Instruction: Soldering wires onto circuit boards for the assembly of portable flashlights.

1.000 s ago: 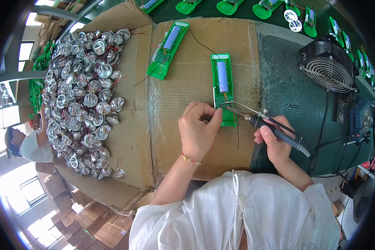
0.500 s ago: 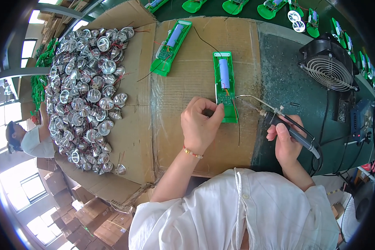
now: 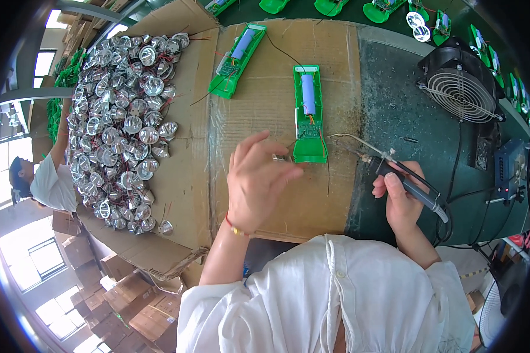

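In my right hand (image 3: 401, 197) I hold a soldering iron (image 3: 409, 189), fingers wrapped round its dark handle. A thin metal tube runs along it, and its end lies just right of the green housing (image 3: 309, 154). That housing lies on the cardboard with a purple battery cell (image 3: 308, 94), a small circuit board (image 3: 310, 130) and thin wires in it. My left hand (image 3: 254, 179) is raised to the left of the housing, thumb and fingers apart. A small shiny metallic bit (image 3: 281, 157) shows between them; whether it is held is unclear.
A second green housing (image 3: 238, 62) lies further left. Many silver reflector cups (image 3: 132, 125) with wires are heaped in a cardboard tray. A black fan (image 3: 462, 88) and a blue control box (image 3: 508, 170) stand at right. More housings line the far edge. Another person (image 3: 50, 182) is at far left.
My left hand has come away from the circuit board, moved left, and its pinch has opened. The right hand still holds the soldering iron beside the housing. The whole view has shifted slightly.
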`<move>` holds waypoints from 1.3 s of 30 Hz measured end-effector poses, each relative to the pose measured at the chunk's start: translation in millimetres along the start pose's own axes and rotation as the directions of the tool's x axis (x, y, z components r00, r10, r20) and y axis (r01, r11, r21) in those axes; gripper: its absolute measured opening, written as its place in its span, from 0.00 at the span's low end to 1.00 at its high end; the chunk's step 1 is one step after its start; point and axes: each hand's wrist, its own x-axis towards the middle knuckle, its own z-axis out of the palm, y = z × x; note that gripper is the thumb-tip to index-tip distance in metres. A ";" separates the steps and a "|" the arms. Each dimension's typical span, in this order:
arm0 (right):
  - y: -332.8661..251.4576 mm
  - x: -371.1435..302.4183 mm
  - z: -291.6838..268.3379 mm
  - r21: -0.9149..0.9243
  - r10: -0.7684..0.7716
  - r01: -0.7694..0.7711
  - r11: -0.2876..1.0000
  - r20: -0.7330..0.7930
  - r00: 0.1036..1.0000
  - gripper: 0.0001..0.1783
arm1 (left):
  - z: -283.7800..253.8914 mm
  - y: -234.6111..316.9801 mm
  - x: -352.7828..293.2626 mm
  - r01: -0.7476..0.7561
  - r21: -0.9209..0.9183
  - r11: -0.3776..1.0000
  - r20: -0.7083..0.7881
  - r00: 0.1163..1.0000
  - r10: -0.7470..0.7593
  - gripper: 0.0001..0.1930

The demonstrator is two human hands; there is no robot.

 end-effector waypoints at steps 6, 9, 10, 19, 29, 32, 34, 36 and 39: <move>-1.0 2.0 16.1 -0.154 -0.053 0.060 0.986 0.054 0.997 0.11 | 28.9 -0.3 16.4 0.372 -0.260 0.891 0.005 0.923 -0.384 0.04; 1.3 6.0 18.5 -0.147 -0.044 0.050 0.988 0.043 0.998 0.10 | 36.1 1.0 18.7 0.363 -0.266 0.893 -0.029 0.923 -0.384 0.04; 1.6 6.4 19.4 -0.142 -0.032 0.034 0.989 0.022 0.999 0.10 | 37.3 1.4 18.4 0.357 -0.269 0.894 -0.022 0.926 -0.377 0.04; 3.8 11.0 20.9 -0.135 0.034 -0.027 0.990 0.051 0.998 0.11 | 43.5 -0.8 20.1 0.352 -0.280 0.893 -0.012 0.929 -0.370 0.04; 4.1 10.2 18.5 -0.064 -0.042 0.041 0.997 -0.015 0.999 0.12 | 44.4 -3.2 19.6 0.368 -0.267 0.891 -0.012 0.923 -0.385 0.04; 3.3 11.5 8.2 -0.014 -0.023 0.023 1.000 -0.006 1.000 0.09 | 44.1 -2.9 21.3 0.367 -0.275 0.889 -0.005 0.924 -0.383 0.04; 4.1 11.6 5.2 -0.014 -0.040 0.040 0.999 -0.017 0.999 0.10 | 43.3 -1.6 23.0 0.379 -0.265 0.887 0.003 0.920 -0.392 0.04; 1.0 9.4 2.2 -0.003 -0.021 0.021 1.000 -0.027 0.999 0.10 | 40.7 2.0 23.9 0.376 -0.242 0.894 0.006 0.922 -0.387 0.04; 0.7 10.6 -0.1 -0.042 -0.035 0.033 0.999 -0.068 0.997 0.10 | 40.5 0.9 23.5 0.406 -0.219 0.887 0.023 0.911 -0.411 0.05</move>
